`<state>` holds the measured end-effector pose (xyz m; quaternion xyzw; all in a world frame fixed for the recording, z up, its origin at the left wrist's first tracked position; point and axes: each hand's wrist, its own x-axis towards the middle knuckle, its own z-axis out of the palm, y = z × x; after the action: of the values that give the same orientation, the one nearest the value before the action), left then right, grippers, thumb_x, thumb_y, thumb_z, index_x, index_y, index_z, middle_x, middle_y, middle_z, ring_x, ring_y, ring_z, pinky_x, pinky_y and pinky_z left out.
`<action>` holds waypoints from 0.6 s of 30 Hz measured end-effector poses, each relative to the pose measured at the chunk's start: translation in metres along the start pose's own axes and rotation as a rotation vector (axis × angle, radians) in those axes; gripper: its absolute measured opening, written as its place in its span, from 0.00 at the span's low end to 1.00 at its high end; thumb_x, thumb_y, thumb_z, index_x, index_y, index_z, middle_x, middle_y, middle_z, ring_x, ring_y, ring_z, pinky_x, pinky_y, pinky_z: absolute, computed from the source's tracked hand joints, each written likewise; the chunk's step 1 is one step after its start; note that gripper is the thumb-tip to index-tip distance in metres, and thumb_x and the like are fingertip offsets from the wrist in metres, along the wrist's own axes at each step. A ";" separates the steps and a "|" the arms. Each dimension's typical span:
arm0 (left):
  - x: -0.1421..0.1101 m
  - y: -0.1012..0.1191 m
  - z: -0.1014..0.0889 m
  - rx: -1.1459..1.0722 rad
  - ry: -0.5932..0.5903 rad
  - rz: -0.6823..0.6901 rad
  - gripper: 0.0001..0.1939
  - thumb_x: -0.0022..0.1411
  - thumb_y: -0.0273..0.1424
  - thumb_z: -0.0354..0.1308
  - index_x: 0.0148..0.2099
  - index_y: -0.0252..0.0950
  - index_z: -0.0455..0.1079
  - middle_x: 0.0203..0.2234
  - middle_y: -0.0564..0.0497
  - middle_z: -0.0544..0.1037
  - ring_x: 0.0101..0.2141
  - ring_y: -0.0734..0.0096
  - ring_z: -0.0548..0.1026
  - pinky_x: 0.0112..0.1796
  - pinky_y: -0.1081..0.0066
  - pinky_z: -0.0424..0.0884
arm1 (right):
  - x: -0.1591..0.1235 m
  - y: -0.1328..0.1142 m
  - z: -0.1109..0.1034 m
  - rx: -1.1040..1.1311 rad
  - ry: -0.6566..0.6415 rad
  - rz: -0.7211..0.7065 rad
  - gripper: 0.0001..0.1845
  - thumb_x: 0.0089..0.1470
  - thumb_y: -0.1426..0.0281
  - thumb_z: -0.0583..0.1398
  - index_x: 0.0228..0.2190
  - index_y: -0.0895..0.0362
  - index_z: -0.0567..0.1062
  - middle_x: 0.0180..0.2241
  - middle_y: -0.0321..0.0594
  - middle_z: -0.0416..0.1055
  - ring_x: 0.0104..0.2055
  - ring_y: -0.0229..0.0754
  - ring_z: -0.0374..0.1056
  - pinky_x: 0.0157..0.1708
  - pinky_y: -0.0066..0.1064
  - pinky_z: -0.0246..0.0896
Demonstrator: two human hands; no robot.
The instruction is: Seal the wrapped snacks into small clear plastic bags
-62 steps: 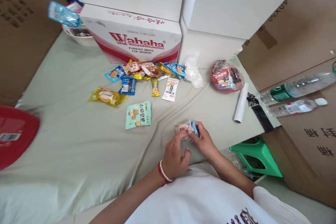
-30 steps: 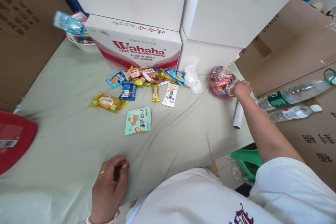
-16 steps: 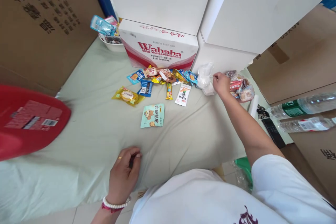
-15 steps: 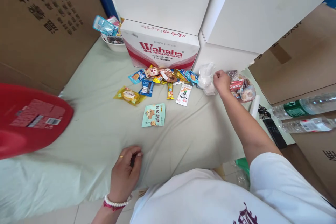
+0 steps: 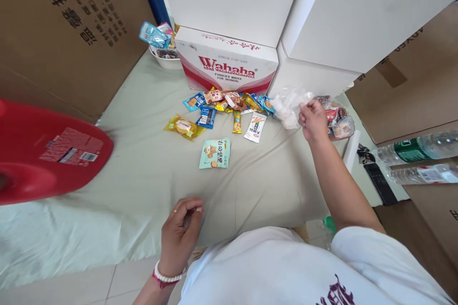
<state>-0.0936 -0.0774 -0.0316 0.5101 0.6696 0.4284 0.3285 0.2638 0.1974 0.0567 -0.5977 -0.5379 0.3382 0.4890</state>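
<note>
In the head view, your right hand (image 5: 314,121) is at the far right of the cloth-covered table (image 5: 150,171), thumb and fingers pinched on a crumpled, clear plastic bag (image 5: 288,105). That bag lies just right of the heap of snack packets (image 5: 234,101), in front of the white boxes. Just right of your hand is a pink bowl (image 5: 339,137) filled with wrapped snacks, partly hidden by the hand.

Your left hand (image 5: 181,233) rests at the near edge of the table, fingers loosely curled and thumb close to the forefinger; you cannot tell whether anything is inside it. Farther in, to its right, a mint-green pouch (image 5: 214,152) lies flat, with a yellow packet (image 5: 184,126) beyond it to the left and a white packet (image 5: 255,127) beyond it to the right.

The Wahaha box (image 5: 229,64) stands behind the heap. A red container (image 5: 53,152) is at your left, and a white roll (image 5: 352,150) lies near the right edge, beside a black object (image 5: 381,183).
</note>
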 end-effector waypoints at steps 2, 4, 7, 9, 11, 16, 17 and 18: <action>0.007 0.017 0.014 -0.119 -0.096 -0.045 0.11 0.67 0.39 0.56 0.40 0.39 0.74 0.34 0.50 0.77 0.34 0.68 0.76 0.36 0.69 0.73 | -0.044 -0.002 0.001 0.348 -0.148 0.174 0.18 0.50 0.60 0.67 0.32 0.51 0.63 0.28 0.29 0.64 0.19 0.30 0.45 0.16 0.20 0.41; 0.018 0.035 0.035 -0.234 -0.186 -0.101 0.13 0.67 0.42 0.56 0.40 0.38 0.73 0.31 0.50 0.76 0.33 0.68 0.76 0.34 0.69 0.73 | -0.085 0.000 0.008 0.551 -0.252 0.353 0.21 0.45 0.63 0.71 0.32 0.52 0.65 0.29 0.30 0.67 0.18 0.27 0.40 0.14 0.18 0.35; 0.039 0.060 0.074 -0.419 -0.304 -0.173 0.19 0.63 0.47 0.58 0.46 0.38 0.70 0.39 0.46 0.77 0.36 0.67 0.77 0.32 0.69 0.74 | -0.134 0.010 0.025 0.687 -0.350 0.537 0.22 0.43 0.63 0.73 0.34 0.54 0.68 0.31 0.33 0.73 0.17 0.24 0.38 0.13 0.17 0.33; 0.050 0.072 0.098 -0.544 -0.386 -0.238 0.27 0.57 0.50 0.64 0.51 0.38 0.67 0.45 0.44 0.76 0.38 0.67 0.77 0.31 0.70 0.74 | -0.155 0.016 0.034 0.721 -0.399 0.607 0.22 0.43 0.63 0.74 0.35 0.54 0.69 0.30 0.33 0.73 0.17 0.24 0.38 0.13 0.16 0.33; 0.057 0.080 0.116 -0.656 -0.465 -0.295 0.27 0.57 0.53 0.64 0.48 0.37 0.68 0.43 0.44 0.77 0.39 0.67 0.76 0.33 0.70 0.74 | -0.170 0.019 0.038 0.690 -0.439 0.648 0.22 0.44 0.61 0.74 0.34 0.54 0.70 0.27 0.30 0.71 0.16 0.24 0.39 0.12 0.17 0.33; 0.060 0.078 0.135 -0.723 -0.425 -0.300 0.23 0.52 0.50 0.69 0.36 0.35 0.73 0.29 0.52 0.76 0.31 0.73 0.72 0.34 0.72 0.69 | -0.186 0.024 0.027 0.483 -0.447 0.569 0.21 0.46 0.56 0.73 0.31 0.55 0.73 0.20 0.26 0.59 0.16 0.26 0.45 0.13 0.20 0.36; 0.059 0.075 0.135 -0.709 -0.408 -0.296 0.23 0.50 0.49 0.71 0.34 0.34 0.73 0.27 0.53 0.75 0.30 0.73 0.71 0.33 0.72 0.68 | -0.186 0.025 0.023 0.450 -0.426 0.532 0.20 0.46 0.55 0.73 0.31 0.55 0.74 0.19 0.26 0.58 0.17 0.27 0.46 0.14 0.21 0.38; 0.058 0.072 0.134 -0.702 -0.387 -0.299 0.22 0.49 0.48 0.71 0.32 0.34 0.73 0.26 0.54 0.74 0.29 0.74 0.70 0.33 0.72 0.67 | -0.186 0.027 0.020 0.429 -0.403 0.498 0.20 0.46 0.55 0.73 0.30 0.56 0.75 0.19 0.26 0.57 0.18 0.27 0.47 0.15 0.21 0.39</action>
<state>0.0376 0.0190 -0.0219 0.3354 0.4758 0.4744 0.6603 0.2179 0.0224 0.0027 -0.5157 -0.3785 0.6621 0.3904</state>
